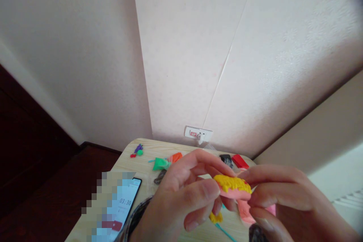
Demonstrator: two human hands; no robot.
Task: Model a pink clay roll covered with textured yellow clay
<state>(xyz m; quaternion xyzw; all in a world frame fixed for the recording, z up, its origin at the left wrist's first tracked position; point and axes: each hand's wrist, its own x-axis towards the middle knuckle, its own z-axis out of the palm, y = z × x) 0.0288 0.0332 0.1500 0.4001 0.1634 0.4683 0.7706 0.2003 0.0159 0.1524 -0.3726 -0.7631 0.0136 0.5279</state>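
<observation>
Above the table, a small piece of modelling clay [233,186] has a smooth pink underside and a bumpy yellow top with tiny red bits. My left hand [184,191] pinches its left end between thumb and fingers. At the other end, the fingers of my right hand [286,193] close on its right edge. Below the hands lie a lump of yellow clay [216,217] and a thin turquoise tool [225,231]. Pink clay [245,211] shows partly behind the right fingers.
On the wooden table [154,147] are small purple, green and red clay fruits [138,149], a green packet [161,164], an orange packet [176,157], a black packet [226,160] and a red block [240,161]. A phone [121,206] showing 03:30 lies left. A wall socket [197,133] sits behind.
</observation>
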